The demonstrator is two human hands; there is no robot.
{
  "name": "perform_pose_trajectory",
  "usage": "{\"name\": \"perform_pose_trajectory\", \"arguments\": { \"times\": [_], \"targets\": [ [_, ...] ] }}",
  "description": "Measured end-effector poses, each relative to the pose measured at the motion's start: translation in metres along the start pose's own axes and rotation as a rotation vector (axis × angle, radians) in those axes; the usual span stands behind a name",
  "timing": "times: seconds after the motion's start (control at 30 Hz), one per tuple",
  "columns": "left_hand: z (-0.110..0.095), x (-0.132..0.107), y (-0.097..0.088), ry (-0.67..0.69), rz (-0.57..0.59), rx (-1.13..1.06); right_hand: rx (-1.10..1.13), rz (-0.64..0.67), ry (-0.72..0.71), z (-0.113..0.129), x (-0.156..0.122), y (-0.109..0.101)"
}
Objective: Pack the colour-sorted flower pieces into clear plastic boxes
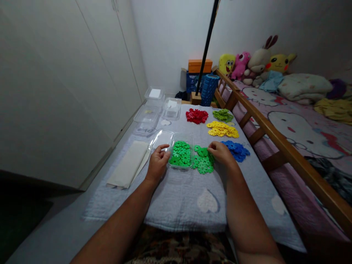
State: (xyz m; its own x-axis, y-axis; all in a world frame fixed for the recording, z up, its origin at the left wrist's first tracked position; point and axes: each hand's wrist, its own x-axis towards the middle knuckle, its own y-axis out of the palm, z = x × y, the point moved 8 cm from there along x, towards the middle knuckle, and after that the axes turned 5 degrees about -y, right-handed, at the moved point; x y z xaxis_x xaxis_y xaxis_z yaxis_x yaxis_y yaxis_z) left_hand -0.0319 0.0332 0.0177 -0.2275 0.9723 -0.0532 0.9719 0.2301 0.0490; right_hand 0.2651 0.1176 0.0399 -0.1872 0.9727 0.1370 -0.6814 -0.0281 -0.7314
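A clear plastic box (193, 141) stands in the middle of the table, with many green interlocking flower discs (180, 154) inside. My left hand (158, 161) holds the box's left side, thumb and forefinger at the wall. Just right of the box lies a loose pile of green discs (203, 165). My right hand (220, 152) has its fingers pinched together at the pile's right edge, on a green disc that they partly hide. The transparent lid (161, 138) lies behind my left hand, next to the box.
Further piles of discs are blue (235, 151), yellow (222, 129), red (197, 116) and light green (223, 115). More clear boxes (147, 113) stand at the back left. A folded beige cloth or paper (128, 165) lies left. A wooden bed rail (264, 128) borders the table's right.
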Motion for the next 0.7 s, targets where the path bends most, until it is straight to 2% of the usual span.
{"name": "perform_pose_trajectory", "arguments": {
  "times": [0.17,0.27,0.33,0.43,0.57,0.7],
  "targets": [
    [0.002,0.001,0.0,0.005,0.006,0.007,0.269,-0.096,-0.054,0.023,0.001,-0.007],
    [0.001,0.001,0.0,0.017,0.009,0.023,0.342,-0.17,-0.146,0.046,0.0,-0.004],
    [0.001,0.001,0.0,0.012,0.008,0.021,0.315,-0.206,-0.221,0.062,-0.003,0.002],
    [0.0,0.0,0.0,-0.001,0.003,0.007,0.212,-0.18,-0.259,0.079,-0.005,0.02],
    [-0.001,0.0,0.001,-0.004,0.008,-0.005,0.059,-0.118,-0.242,0.088,-0.007,0.04],
    [-0.001,0.0,0.001,-0.004,0.009,0.002,-0.076,-0.114,-0.243,0.091,-0.009,0.048]
  ]
}}
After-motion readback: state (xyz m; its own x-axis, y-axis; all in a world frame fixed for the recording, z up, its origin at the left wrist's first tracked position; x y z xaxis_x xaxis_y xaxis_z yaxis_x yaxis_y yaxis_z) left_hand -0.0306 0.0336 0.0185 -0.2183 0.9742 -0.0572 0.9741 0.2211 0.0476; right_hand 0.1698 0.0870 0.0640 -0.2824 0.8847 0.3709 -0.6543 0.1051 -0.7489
